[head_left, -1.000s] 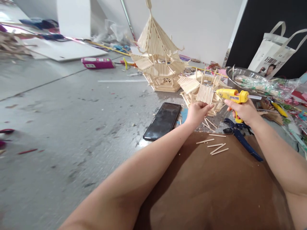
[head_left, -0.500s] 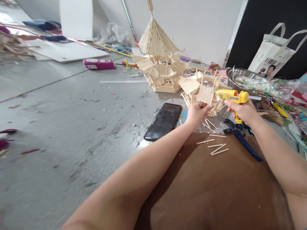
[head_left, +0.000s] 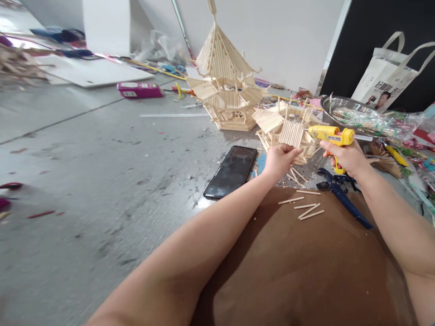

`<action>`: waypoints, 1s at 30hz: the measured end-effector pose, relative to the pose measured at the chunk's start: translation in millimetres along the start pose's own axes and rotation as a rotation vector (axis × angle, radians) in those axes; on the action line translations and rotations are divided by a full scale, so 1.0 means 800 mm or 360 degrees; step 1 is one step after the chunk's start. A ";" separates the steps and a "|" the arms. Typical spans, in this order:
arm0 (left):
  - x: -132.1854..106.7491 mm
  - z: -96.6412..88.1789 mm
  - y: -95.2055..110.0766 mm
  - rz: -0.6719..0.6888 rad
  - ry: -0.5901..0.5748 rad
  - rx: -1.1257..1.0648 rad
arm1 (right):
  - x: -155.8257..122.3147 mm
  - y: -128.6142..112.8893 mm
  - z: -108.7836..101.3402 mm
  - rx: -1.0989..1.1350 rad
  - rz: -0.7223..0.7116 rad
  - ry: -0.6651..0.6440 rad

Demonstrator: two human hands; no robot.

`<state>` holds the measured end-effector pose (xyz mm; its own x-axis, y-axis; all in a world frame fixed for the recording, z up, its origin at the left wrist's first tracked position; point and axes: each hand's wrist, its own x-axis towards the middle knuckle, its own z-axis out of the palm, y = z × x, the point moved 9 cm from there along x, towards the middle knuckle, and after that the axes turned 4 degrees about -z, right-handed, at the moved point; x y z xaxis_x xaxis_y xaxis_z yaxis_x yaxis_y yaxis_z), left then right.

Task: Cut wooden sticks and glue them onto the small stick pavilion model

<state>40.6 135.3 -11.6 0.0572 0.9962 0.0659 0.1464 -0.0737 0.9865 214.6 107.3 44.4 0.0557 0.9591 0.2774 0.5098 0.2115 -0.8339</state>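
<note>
My right hand (head_left: 350,156) is wrapped round a yellow hot glue gun (head_left: 331,134). Its nozzle points left, close to the right edge of a slatted roof panel (head_left: 291,134) on a partly built wooden-stick model (head_left: 270,121). At the panel's lower edge, my left hand (head_left: 279,160) has its fingers pinched on what looks like a short wooden stick, mostly hidden by the fingers. Several loose wooden sticks (head_left: 307,207) lie on the brown cloth (head_left: 292,262) below. Behind stands a taller stick pagoda (head_left: 226,97) with a pointed roof.
A black phone (head_left: 231,172) lies left of my left hand. Blue-handled cutters (head_left: 346,201) rest under my right wrist. A metal bowl (head_left: 326,106) with bagged sticks and a white tote bag (head_left: 382,77) stand at the back right. A purple box (head_left: 140,90) sits farther left.
The glue gun in my right hand has shifted slightly right, its nozzle drawing a little away from the roof panel. My left hand stays in place.
</note>
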 end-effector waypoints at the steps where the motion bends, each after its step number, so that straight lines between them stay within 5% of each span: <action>1: 0.000 0.000 0.000 -0.0008 0.0000 -0.0010 | 0.000 0.000 0.000 0.0000 -0.0002 -0.0002; 20: 0.006 0.003 -0.008 -0.0007 -0.0031 0.0158 | -0.008 -0.007 -0.002 0.0071 0.0032 0.0035; 22: 0.008 0.007 -0.007 -0.0001 -0.0140 0.0247 | -0.014 -0.008 -0.009 0.0157 0.0038 0.0074; 27: -0.008 0.038 -0.004 0.0092 -0.0745 0.0885 | -0.045 -0.003 -0.030 0.0378 0.0122 0.0112; 30: -0.022 0.046 0.005 0.0291 -0.0830 0.1278 | -0.064 0.006 -0.043 0.0476 0.0178 0.0135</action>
<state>76.7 115.8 -14.1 0.5478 0.8346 -0.0574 0.7105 -0.4279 0.5586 243.9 52.6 42.6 0.1748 0.9631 0.2045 0.2227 0.1636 -0.9611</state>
